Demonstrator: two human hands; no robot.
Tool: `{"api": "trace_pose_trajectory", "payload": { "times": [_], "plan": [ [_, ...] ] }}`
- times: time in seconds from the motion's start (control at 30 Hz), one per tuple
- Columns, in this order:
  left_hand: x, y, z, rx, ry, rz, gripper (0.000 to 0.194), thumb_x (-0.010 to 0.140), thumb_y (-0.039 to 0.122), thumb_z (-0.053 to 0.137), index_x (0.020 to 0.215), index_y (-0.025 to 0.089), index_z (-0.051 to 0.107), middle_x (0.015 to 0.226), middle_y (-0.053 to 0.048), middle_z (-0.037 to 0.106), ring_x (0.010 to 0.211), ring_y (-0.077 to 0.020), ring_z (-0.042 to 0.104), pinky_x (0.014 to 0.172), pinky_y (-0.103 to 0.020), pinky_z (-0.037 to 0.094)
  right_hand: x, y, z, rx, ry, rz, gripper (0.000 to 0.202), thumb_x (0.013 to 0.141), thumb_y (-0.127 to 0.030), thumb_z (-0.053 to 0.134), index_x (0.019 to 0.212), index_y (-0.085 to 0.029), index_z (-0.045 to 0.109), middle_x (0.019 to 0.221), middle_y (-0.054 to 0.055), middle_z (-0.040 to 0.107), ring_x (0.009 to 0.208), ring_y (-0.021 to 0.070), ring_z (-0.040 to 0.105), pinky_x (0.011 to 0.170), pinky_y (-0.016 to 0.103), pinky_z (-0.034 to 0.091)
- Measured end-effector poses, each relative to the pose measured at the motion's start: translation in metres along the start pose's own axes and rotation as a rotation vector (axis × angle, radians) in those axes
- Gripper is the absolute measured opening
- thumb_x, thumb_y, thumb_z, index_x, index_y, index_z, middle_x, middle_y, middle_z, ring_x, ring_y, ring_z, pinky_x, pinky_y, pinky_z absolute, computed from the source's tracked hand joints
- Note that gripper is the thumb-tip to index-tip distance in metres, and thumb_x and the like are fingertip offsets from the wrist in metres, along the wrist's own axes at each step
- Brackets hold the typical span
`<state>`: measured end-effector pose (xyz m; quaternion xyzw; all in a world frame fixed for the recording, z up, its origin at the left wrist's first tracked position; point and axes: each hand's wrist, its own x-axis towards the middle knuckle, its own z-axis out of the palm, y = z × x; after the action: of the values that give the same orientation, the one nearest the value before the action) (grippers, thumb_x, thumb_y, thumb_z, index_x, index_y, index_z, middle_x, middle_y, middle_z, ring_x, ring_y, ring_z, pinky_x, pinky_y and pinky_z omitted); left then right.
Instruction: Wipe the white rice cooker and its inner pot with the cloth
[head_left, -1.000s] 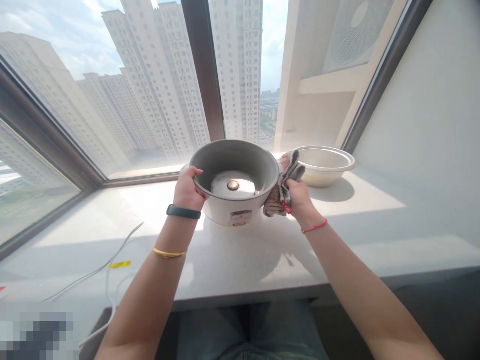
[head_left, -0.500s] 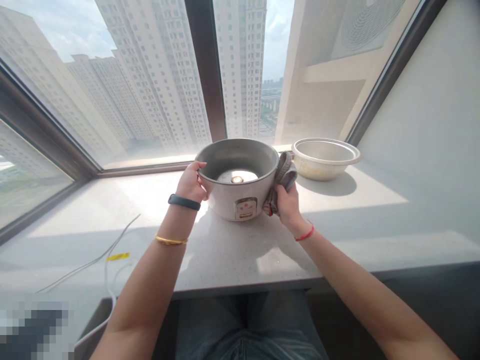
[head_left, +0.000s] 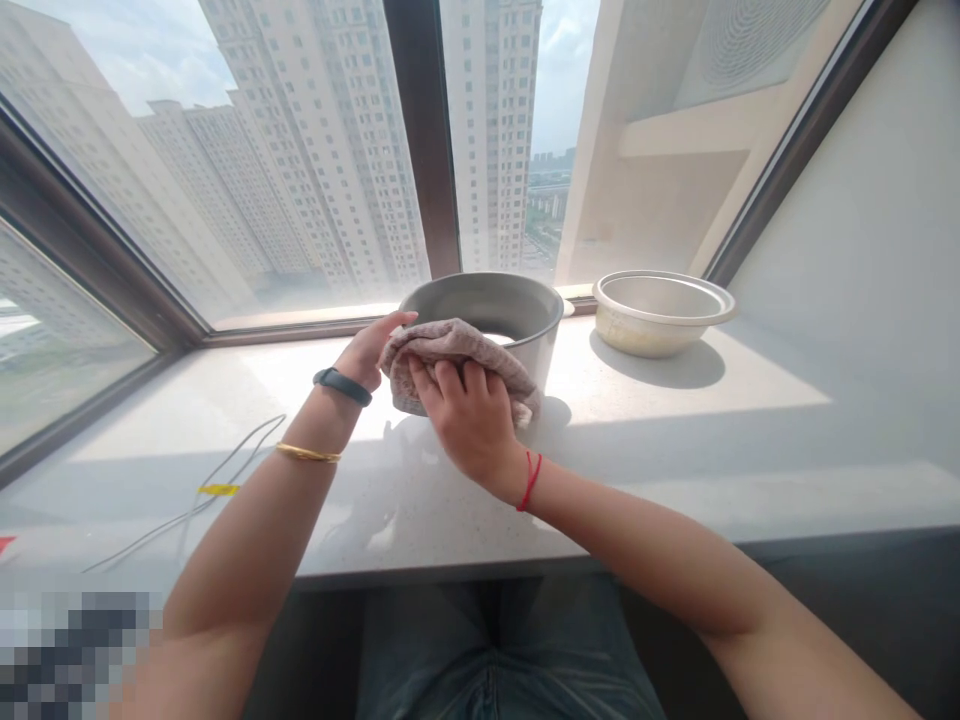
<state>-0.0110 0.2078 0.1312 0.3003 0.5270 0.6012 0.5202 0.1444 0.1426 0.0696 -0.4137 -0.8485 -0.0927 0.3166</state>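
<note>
A white rice cooker body [head_left: 510,305] with a grey inside stands upright on the pale stone windowsill [head_left: 675,440]. My right hand [head_left: 469,420] presses a brownish cloth [head_left: 450,350] flat against the cooker's near outer wall, hiding the front panel. My left hand [head_left: 367,350] rests on the cooker's left rim and side, partly behind the cloth. Its wrist wears a dark band and a gold bangle; a red string is on my right wrist.
A cream bowl-shaped inner pot [head_left: 660,310] sits on the sill right of the cooker. A white cord with a yellow tag [head_left: 217,488] trails over the sill's left part. Window glass and a dark frame post [head_left: 424,140] stand just behind. My legs show below the sill edge.
The cooker was tilted toward me and is now upright. My right hand has carried the cloth from the cooker's right side across to its front wall.
</note>
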Motion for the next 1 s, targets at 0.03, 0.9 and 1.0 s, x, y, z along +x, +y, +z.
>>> {"api": "trace_pose_trajectory", "payload": {
  "times": [0.03,0.9,1.0],
  "plan": [
    [-0.001,0.002,-0.001,0.030,-0.037,-0.037,0.017,0.067,0.023,0.080,0.066,0.015,0.065,0.060,-0.008,0.061,0.054,-0.0185,0.054,0.050,-0.028,0.043,0.007,-0.011,0.007,-0.005,-0.029,-0.032,0.050,0.100,-0.019,0.036,0.150,-0.024,0.043,0.123,0.017,0.057,0.109,0.0333,0.050,0.083,0.049,0.049],
    [-0.004,0.004,0.010,0.299,0.109,-0.005,0.021,0.060,0.025,0.077,0.076,0.024,0.063,0.111,-0.015,0.065,0.126,-0.0407,0.049,0.113,-0.069,-0.001,0.004,0.177,0.030,1.444,0.394,0.955,0.018,0.078,-0.027,0.053,0.091,-0.019,0.061,0.071,0.000,0.063,0.065,0.0162,0.061,0.062,0.027,0.053],
    [-0.002,0.001,0.010,0.297,0.106,0.012,0.020,0.060,0.027,0.076,0.075,0.025,0.063,0.110,-0.014,0.066,0.127,-0.0416,0.047,0.113,-0.069,-0.002,0.036,0.206,0.025,1.552,0.159,1.022,0.016,0.078,-0.030,0.052,0.069,-0.018,0.056,0.050,0.001,0.053,0.047,0.0162,0.052,0.048,0.027,0.047]
  ]
}}
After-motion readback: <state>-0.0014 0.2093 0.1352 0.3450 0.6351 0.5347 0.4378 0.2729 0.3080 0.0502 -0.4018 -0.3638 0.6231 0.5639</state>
